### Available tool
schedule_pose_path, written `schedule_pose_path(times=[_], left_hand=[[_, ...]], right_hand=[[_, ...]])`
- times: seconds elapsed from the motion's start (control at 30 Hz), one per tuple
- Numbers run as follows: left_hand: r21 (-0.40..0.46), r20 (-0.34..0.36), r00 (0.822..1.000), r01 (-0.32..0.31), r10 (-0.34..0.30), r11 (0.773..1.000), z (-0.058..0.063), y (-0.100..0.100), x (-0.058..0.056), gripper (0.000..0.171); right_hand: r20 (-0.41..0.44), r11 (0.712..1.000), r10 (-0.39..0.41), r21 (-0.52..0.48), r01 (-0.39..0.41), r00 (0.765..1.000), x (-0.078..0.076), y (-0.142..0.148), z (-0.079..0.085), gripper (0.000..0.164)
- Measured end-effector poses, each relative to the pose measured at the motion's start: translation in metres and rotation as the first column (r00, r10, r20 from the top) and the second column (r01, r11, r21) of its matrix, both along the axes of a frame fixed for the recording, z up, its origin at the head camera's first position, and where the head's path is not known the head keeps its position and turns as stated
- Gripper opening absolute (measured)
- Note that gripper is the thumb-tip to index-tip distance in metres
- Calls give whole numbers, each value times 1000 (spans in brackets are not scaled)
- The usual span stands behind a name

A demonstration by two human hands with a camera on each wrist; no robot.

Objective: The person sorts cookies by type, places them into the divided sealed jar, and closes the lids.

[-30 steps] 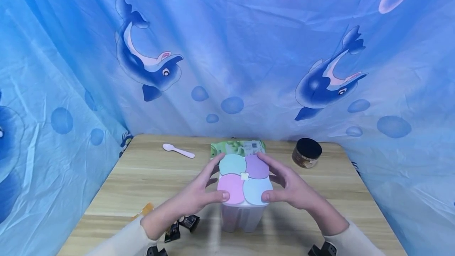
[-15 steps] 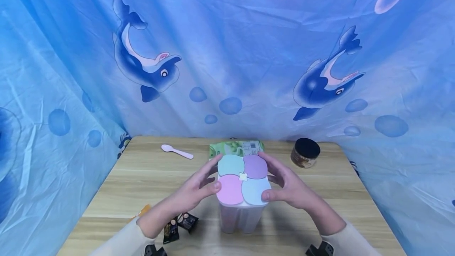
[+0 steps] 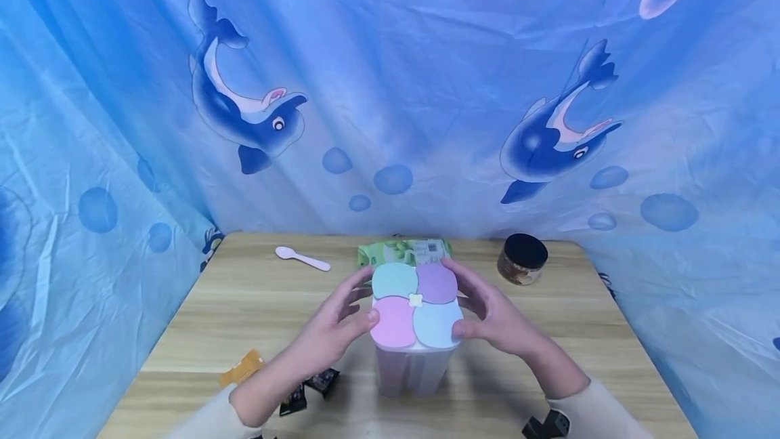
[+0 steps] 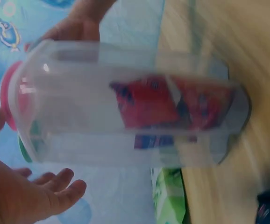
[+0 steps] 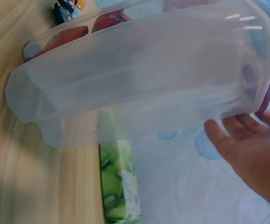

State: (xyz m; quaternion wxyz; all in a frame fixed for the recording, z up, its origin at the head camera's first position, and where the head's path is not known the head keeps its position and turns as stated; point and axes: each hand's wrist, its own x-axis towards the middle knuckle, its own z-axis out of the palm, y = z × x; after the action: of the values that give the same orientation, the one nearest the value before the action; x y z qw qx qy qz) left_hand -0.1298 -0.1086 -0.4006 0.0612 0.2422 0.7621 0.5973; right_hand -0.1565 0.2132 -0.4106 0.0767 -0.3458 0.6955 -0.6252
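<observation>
A tall, clear plastic storage canister (image 3: 411, 371) stands upright on the table. Its lid (image 3: 395, 322) has four rounded flaps in mint, purple, pink and pale blue around a small cream centre. Red packets (image 4: 149, 102) show through its wall low inside. My left hand (image 3: 332, 320) is at the lid's left side, thumb tip right at the pink flap's edge, other fingers spread loosely. On the opposite side my right hand (image 3: 496, 314) has its thumb on the pale blue flap and its index fingertip by the purple one. In the right wrist view its fingers (image 5: 219, 137) are extended beside the canister wall.
Behind the canister lies a green packet (image 3: 390, 251). A pink spoon (image 3: 302, 259) is at the back left, a black-lidded jar (image 3: 523, 259) at the back right. Near my left forearm are an orange packet (image 3: 241, 368) and black packets (image 3: 321, 381). A blue curtain (image 3: 390, 87) surrounds the table (image 3: 256, 310).
My left thumb has slid off the pink flap to its edge, and the left fingers have loosened. My right thumb has shifted slightly outward. The canister stays in place.
</observation>
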Motion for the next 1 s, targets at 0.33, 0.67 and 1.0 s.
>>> schedule_pose_path(times=[0.33,0.67,1.0], left_hand=[[60,-135,977,-158,165,986,-25,3,51,43],[187,-154,971,-152,182,971,-53,6,79,40],[217,-49,998,-20,31,976,-57,6,85,43]], right_hand=[[251,986,-64,-130,100,966,-23,10,-29,58],[322,983,-141,-64,170,936,-36,10,-63,59],[284,993,-73,-68,96,956,-33,6,-67,59]])
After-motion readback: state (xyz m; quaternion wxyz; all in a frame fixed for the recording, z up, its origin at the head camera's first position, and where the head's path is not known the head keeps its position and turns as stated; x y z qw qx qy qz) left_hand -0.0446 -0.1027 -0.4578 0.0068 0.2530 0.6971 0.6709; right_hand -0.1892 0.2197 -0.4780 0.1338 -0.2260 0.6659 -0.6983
